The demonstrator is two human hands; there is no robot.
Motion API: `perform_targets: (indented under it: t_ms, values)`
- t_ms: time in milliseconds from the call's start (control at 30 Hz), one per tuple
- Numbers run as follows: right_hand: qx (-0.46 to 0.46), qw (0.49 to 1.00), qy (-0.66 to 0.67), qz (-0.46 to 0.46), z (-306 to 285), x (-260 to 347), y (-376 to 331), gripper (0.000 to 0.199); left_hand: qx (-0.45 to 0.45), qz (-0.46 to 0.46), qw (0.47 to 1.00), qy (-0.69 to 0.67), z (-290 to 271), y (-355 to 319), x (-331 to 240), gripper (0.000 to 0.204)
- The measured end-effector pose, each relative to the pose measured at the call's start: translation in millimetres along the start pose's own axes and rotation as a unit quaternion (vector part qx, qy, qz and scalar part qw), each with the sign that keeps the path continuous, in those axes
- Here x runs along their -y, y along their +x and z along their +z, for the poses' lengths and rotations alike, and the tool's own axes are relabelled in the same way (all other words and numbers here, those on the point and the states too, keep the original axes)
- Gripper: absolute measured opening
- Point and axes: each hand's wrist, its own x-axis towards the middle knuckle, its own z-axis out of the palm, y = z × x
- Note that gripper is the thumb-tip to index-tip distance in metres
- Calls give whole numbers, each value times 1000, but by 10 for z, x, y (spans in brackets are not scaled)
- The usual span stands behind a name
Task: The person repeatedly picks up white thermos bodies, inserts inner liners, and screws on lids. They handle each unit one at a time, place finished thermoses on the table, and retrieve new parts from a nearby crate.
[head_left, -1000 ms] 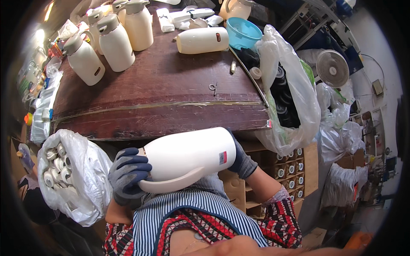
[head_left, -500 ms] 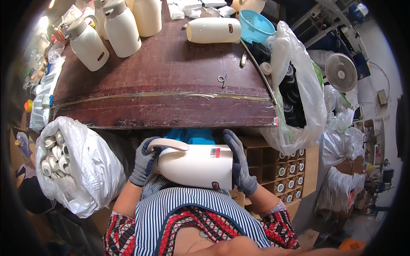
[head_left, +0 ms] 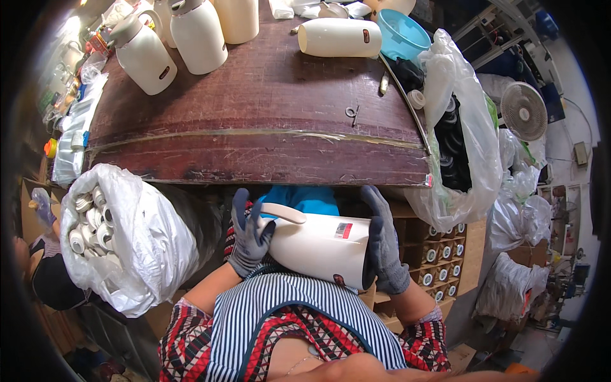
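A white thermos jug (head_left: 312, 245) lies on its side across my lap, its curved handle (head_left: 284, 212) uppermost and a red and white label on its wall. At its neck end is my gloved left hand (head_left: 247, 239), fingers pointing up and somewhat apart, with the thumb side against the neck by the handle. My right hand (head_left: 388, 254), gloved too, presses its palm to the jug's base with the fingers nearly straight. The jug is held between both hands. The underside of the jug and parts of the fingers behind it are hidden.
Ahead is a worn dark red table (head_left: 254, 108) with upright jugs (head_left: 197, 41), a lying jug shell (head_left: 340, 38), a blue basin (head_left: 402, 35) and a small metal ring tool (head_left: 352, 113). Bags of white parts (head_left: 153, 242) and black parts (head_left: 468, 127) flank me. A divided carton (head_left: 439, 254) stands at right.
My left hand has loosened from round the neck, its fingers now raised. The jug is slightly more tilted, base end lower. The whole view has shifted, so things appear farther right.
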Motion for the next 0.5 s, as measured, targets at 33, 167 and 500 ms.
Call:
perform_targets:
  t_ms: [33, 167, 500]
  values:
    - [2, 1000, -17, 14, -14, 16, 12, 71, -16, 91, 996, 17, 24, 12, -9, 58]
    - [-48, 987, 141, 54, 101, -98, 117, 57, 162, 67, 975, -136, -170, 210, -45, 58]
    - [161, 941, 154, -253, -172, 174, 189, 39, 302, 122, 913, -246, 149, 1162, -40, 29]
